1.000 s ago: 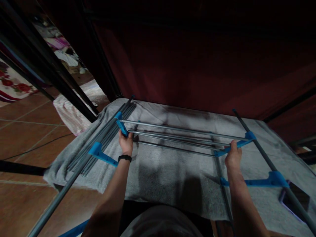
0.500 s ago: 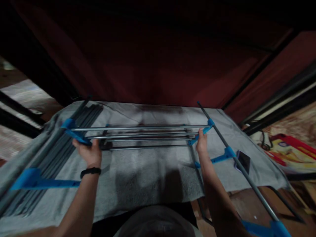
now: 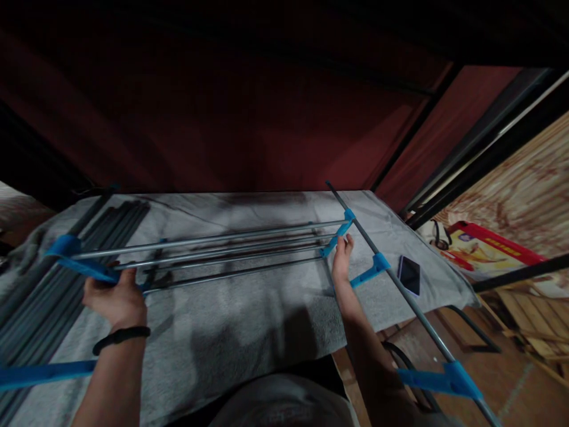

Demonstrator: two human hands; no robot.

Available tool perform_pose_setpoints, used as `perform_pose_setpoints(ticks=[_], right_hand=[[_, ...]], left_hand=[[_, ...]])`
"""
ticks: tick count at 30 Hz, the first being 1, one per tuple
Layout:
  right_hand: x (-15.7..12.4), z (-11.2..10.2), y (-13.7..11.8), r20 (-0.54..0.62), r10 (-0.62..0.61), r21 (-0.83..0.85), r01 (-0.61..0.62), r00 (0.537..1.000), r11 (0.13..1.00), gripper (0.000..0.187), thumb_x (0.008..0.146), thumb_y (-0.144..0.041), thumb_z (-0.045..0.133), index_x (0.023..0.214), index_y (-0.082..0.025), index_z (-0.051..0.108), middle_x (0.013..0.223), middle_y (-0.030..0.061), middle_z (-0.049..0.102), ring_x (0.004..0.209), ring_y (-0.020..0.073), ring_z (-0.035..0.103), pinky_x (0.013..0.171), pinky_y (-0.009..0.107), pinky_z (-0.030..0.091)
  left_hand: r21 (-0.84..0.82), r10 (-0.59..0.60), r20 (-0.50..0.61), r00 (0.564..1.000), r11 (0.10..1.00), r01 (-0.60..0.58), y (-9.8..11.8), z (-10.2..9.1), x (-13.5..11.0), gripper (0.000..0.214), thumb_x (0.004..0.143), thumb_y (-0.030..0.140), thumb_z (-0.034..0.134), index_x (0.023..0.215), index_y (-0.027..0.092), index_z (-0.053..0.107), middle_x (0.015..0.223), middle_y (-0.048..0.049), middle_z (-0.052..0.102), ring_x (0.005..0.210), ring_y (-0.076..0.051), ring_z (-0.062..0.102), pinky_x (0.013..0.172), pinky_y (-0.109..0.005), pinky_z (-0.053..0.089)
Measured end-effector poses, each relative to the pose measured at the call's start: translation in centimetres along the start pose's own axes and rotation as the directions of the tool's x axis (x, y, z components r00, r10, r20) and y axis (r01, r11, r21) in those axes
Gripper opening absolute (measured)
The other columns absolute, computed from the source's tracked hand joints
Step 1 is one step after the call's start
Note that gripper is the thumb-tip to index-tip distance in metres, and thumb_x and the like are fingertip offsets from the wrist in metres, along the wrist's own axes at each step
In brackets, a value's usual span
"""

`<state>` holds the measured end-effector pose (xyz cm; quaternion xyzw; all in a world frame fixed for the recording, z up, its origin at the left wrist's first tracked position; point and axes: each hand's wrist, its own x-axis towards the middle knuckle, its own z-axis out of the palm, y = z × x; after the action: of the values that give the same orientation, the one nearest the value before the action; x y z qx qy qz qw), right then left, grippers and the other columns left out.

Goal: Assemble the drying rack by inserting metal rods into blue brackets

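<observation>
A rack of grey metal rods (image 3: 222, 252) joined by blue plastic brackets lies over a grey towel (image 3: 249, 314). My left hand (image 3: 116, 299) is closed on the blue bracket (image 3: 82, 267) at the rods' left end; a black band sits on that wrist. My right hand (image 3: 341, 261) grips the blue bracket (image 3: 338, 234) at the rods' right end, fingers curled round it. A long grey pole (image 3: 400, 290) with more blue brackets runs past my right hand toward the lower right.
A dark phone (image 3: 409, 275) lies on the towel right of the pole. A bundle of loose grey rods (image 3: 48, 296) lies at the left. Dark red fabric (image 3: 267, 118) hangs behind. A red and yellow box (image 3: 484, 255) and wooden slats (image 3: 528, 308) are on the floor at right.
The view has swung to the right: the rack now sits further left in view and the phone and red box have come into sight. Both hands keep hold of the brackets.
</observation>
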<state>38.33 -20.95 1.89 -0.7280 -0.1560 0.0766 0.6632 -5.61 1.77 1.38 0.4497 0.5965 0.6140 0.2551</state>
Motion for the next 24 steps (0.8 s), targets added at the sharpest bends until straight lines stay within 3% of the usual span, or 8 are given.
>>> perform_pose_setpoints(ticks=[3,5,8,10,12,16,19,24], right_hand=[[-4.6,-0.2,0.5,-0.017,-0.144,-0.201,0.138,0.989,0.970,0.046,0.096,-0.041,0.035,0.138,-0.022,0.038,0.132,0.0119,0.052,0.122,0.0264,0.050,0.107,0.047,0.041],[-7.2,0.8,0.2,0.219,-0.336,-0.350,0.395,0.916,0.850,0.040,0.095,-0.033,0.038,0.133,-0.021,0.045,0.130,0.0138,0.054,0.126,0.0285,0.047,0.106,0.047,0.041],[-9.4,3.7,-1.6,0.590,-0.469,-0.370,0.737,0.657,0.566,0.043,0.096,-0.024,0.038,0.137,-0.022,0.049,0.139,0.0137,0.052,0.132,0.0284,0.043,0.108,0.047,0.037],[-9.9,6.1,-3.0,0.711,-0.497,-0.313,0.857,0.497,0.410,0.046,0.095,-0.020,0.040,0.141,-0.023,0.048,0.143,0.0127,0.051,0.133,0.0293,0.042,0.112,0.048,0.031],[-9.9,8.3,-4.1,0.754,-0.521,-0.271,0.911,0.401,0.311,0.048,0.094,-0.016,0.043,0.141,-0.023,0.050,0.133,0.0129,0.058,0.126,0.0299,0.046,0.113,0.052,0.024],[-8.9,10.3,-4.7,0.799,-0.508,-0.240,0.945,0.322,0.221,0.044,0.094,-0.011,0.041,0.131,-0.024,0.060,0.106,0.0115,0.067,0.103,0.0287,0.053,0.105,0.050,0.028],[-8.0,10.0,-4.7,0.836,-0.476,-0.203,0.960,0.272,0.191,0.043,0.095,-0.012,0.041,0.130,-0.026,0.062,0.107,0.0106,0.067,0.101,0.0281,0.054,0.094,0.043,0.033],[-7.4,9.7,-4.7,0.865,-0.437,-0.186,0.967,0.245,0.173,0.042,0.095,-0.011,0.044,0.129,-0.026,0.063,0.109,0.0096,0.067,0.102,0.0261,0.055,0.088,0.038,0.033]], left_hand=[[0.013,-0.007,-0.142,0.990,1.000,0.009,0.5,0.2,-0.2,0.031,0.064,0.034,0.077,0.083,0.024,0.055,0.096,-0.0042,0.067,0.105,-0.035,0.066,0.103,-0.062,0.049],[0.001,-0.010,-0.133,0.991,1.000,0.010,0.5,0.2,-0.2,0.029,0.064,0.033,0.077,0.082,0.023,0.056,0.091,-0.0031,0.066,0.098,-0.031,0.065,0.101,-0.059,0.050],[0.004,-0.014,-0.127,0.992,1.000,0.015,0.3,-0.1,-0.3,0.020,0.067,0.027,0.072,0.078,0.019,0.057,0.075,-0.0002,0.058,0.077,-0.021,0.060,0.090,-0.050,0.054],[0.030,-0.005,-0.134,0.991,1.000,0.009,0.1,-0.4,-0.4,0.019,0.068,0.026,0.073,0.076,0.018,0.057,0.068,0.0020,0.054,0.069,-0.017,0.055,0.080,-0.040,0.055],[0.033,-0.021,-0.106,0.994,0.999,0.024,-0.1,-0.6,-0.2,0.017,0.071,0.024,0.071,0.080,0.017,0.059,0.072,0.0011,0.057,0.071,-0.017,0.057,0.078,-0.035,0.054],[0.018,-0.002,-0.088,0.996,1.000,0.003,-0.4,-0.9,-0.1,0.010,0.075,0.023,0.066,0.080,0.019,0.058,0.076,-0.0014,0.059,0.079,-0.020,0.060,0.082,-0.034,0.051],[0.021,0.018,-0.093,0.995,1.000,-0.016,-0.8,-0.9,-0.1,0.011,0.078,0.025,0.065,0.074,0.020,0.056,0.070,-0.0013,0.056,0.077,-0.021,0.060,0.082,-0.035,0.051],[-0.029,0.042,-0.084,0.996,0.999,-0.045,-1.9,-0.4,0.5,0.015,0.081,0.021,0.059,0.095,0.018,0.062,0.087,-0.0057,0.065,0.085,-0.021,0.064,0.084,-0.034,0.052]])
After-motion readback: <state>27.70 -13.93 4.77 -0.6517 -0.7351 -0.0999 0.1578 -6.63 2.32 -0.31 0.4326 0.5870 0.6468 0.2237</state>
